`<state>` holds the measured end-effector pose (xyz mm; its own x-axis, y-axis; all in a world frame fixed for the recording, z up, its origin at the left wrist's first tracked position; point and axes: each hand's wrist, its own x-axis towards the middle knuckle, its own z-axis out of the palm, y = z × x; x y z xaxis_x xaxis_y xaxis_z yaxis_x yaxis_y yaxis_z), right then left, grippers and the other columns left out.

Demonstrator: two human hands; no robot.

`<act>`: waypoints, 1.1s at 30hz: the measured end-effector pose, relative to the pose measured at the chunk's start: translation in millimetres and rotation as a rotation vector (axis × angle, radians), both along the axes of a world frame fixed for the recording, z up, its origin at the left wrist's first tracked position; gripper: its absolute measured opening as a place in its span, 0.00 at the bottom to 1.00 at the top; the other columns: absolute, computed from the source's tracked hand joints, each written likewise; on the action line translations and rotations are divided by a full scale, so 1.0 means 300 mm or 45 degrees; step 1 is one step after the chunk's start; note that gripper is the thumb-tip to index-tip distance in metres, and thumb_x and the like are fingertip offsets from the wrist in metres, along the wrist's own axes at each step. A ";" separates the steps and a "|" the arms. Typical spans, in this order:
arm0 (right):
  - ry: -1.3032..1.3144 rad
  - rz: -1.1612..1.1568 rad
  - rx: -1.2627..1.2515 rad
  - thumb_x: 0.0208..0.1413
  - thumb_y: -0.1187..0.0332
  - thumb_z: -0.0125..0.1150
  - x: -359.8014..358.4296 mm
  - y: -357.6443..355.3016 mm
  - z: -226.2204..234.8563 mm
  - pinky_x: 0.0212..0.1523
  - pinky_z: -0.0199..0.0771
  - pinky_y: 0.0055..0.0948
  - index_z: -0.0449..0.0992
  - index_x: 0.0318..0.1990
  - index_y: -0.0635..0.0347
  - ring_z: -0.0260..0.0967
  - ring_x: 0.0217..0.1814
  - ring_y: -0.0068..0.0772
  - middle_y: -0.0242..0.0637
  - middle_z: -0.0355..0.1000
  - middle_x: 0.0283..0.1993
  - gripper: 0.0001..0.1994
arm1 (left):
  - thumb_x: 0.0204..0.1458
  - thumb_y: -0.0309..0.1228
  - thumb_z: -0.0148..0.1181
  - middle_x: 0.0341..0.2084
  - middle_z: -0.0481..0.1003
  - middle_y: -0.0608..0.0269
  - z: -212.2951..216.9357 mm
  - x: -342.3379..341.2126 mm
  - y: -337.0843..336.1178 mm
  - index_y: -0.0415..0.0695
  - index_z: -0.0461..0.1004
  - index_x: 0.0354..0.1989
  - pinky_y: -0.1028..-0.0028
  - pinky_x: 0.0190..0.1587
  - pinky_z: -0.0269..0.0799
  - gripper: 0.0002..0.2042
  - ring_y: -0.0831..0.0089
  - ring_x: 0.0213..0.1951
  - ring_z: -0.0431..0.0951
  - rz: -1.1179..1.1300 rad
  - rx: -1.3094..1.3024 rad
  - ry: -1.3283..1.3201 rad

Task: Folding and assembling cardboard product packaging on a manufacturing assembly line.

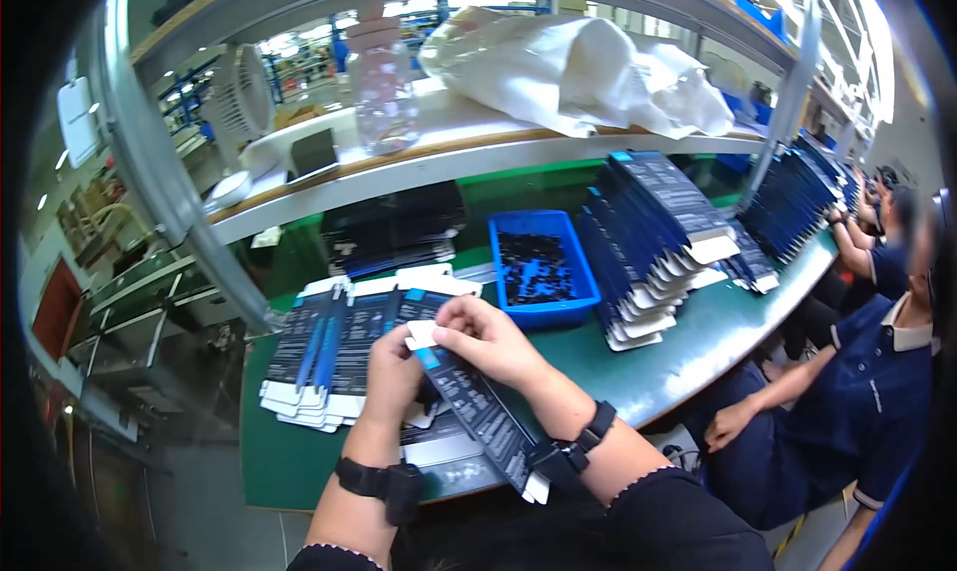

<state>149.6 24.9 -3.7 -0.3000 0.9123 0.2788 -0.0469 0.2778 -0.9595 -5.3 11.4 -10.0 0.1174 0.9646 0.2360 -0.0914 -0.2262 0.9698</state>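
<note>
A long, narrow dark carton [477, 410] with a blue stripe and white end flaps lies slanted above the green table [658, 367]. My left hand [391, 377] grips it near its upper end from the left. Its top white flap is pinched by the fingers of my right hand [486, 340]. The carton's lower end reaches past my right wrist. Both wrists wear black straps. Flat dark cartons [329, 357] of the same kind lie spread under and to the left of my hands.
A blue bin [539, 264] of small dark parts stands just behind my hands. A fanned stack of flat cartons [648, 242] rises to its right. A shelf above holds a water bottle [382, 83], a fan and white bags. Seated people [857, 392] work at right.
</note>
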 end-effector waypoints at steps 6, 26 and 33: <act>-0.047 -0.055 0.132 0.52 0.59 0.61 -0.024 0.008 -0.047 0.33 0.64 0.18 0.67 0.47 0.64 0.59 0.32 0.16 0.31 0.66 0.36 0.20 | 0.49 0.21 0.57 0.32 0.75 0.66 -0.012 -0.012 -0.004 0.37 0.74 0.40 0.82 0.36 0.69 0.09 0.81 0.33 0.74 0.032 0.054 -0.092; 0.819 -0.072 -0.177 0.50 0.76 0.56 0.048 0.002 0.038 0.50 0.67 0.26 0.65 0.49 0.67 0.68 0.47 0.27 0.40 0.70 0.45 0.17 | 0.58 0.46 0.41 0.36 0.75 0.61 0.001 0.048 -0.050 0.39 0.69 0.48 0.79 0.38 0.73 0.22 0.78 0.35 0.76 -0.464 -0.516 -0.623; 1.073 -0.262 -0.124 0.54 0.74 0.52 0.096 0.017 0.057 0.51 0.67 0.28 0.63 0.49 0.63 0.67 0.48 0.28 0.40 0.69 0.46 0.15 | 0.48 0.67 0.37 0.50 0.66 0.40 0.036 0.068 -0.083 0.39 0.58 0.58 0.62 0.46 0.73 0.42 0.56 0.50 0.71 -1.127 -0.707 -0.789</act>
<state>178.4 30.0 13.5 0.1447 0.9569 0.2518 -0.7095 0.2777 -0.6477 15.3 -13.6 0.8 0.8006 0.5955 0.0661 -0.4865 0.5817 0.6519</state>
